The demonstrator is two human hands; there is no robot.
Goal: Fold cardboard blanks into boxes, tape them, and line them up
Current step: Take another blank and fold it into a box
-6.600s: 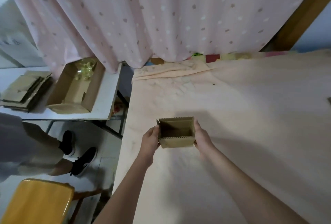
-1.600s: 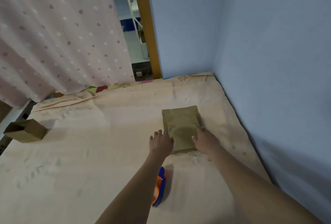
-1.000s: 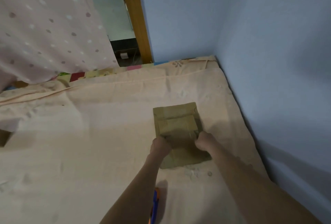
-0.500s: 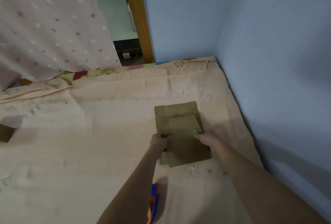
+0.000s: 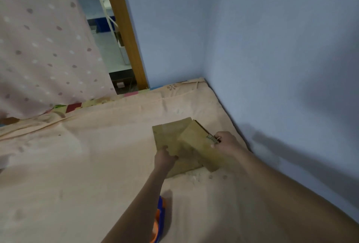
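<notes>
I see a stack of flat cardboard blanks [image 5: 169, 137] lying on the bed [image 5: 97, 155], toward its far right corner where the two blue walls [image 5: 272, 48] meet. The bed is covered with a peach sheet. My right hand [image 5: 225, 142] pinches the right edge of the top blank [image 5: 200, 145], fingers and thumb curled round the corrugated rim, and that blank is tilted, its right side raised off the stack and turned at an angle to the ones beneath. My left hand [image 5: 165, 157] rests on the near left part of the stack, fingers curled down against the cardboard; I cannot tell whether it grips an edge or merely presses on the surface.

Near the front edge of the bed, just right of my left forearm, lies a blue and orange tape dispenser [image 5: 160, 221], partly hidden by the arm. A few pale specks dot the sheet just in front of the stack.

Along the far edge of the bed a patterned, multi-coloured fabric strip [image 5: 73, 106] shows. A pink dotted curtain [image 5: 44, 48] hangs at the far left corner, and beside it stands a wooden post [image 5: 126, 34].
</notes>
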